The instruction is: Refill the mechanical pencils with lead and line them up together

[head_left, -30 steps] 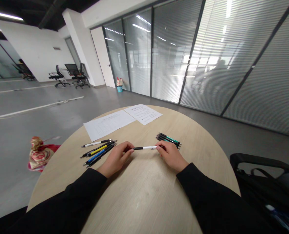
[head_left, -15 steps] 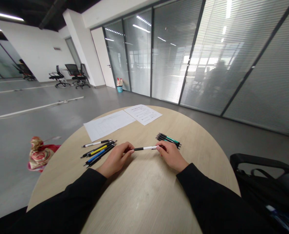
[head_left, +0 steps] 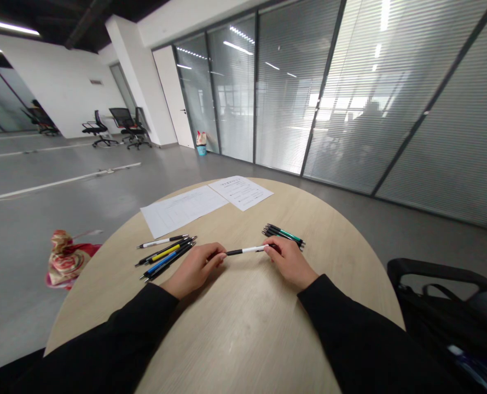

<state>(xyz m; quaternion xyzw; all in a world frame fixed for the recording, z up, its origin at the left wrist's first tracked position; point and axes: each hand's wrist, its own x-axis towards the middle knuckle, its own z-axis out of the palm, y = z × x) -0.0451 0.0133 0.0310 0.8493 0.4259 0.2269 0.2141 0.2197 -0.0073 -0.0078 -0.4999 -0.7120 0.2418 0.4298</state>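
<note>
One pen [head_left: 247, 250] spans the gap between left hand [head_left: 195, 268] and right hand [head_left: 290, 264], axis side to side

From my remote seat I take the room first: a glass wall [head_left: 284, 98] with blinds stands well beyond the fingers, and grey floor [head_left: 165, 169] runs up to it. A black chair [head_left: 440, 268] sits well to the right of the right fingers; a bag [head_left: 69, 254] lies on the floor, well left of the left ones.

Under both hands I have the round table [head_left: 243, 334], pale wood, flat. On it, beyond the fingers, lie two sheets [head_left: 186, 210], one ahead of the left hand, one ahead of the gap.

Left of the left fingers is a slanted bunch of mixed pens [head_left: 165, 253]. Just beyond the right fingers lie the green pens [head_left: 287, 235], partly hidden by that hand.

Smallest, and what I watch most: the pen lies directly between the fingertips. The left thumb and forefinger pinch its black end, the right ones its white end, so neither hand is nearer. The right end sits slightly farther out. I cannot tell whether it touches the wood.
</note>
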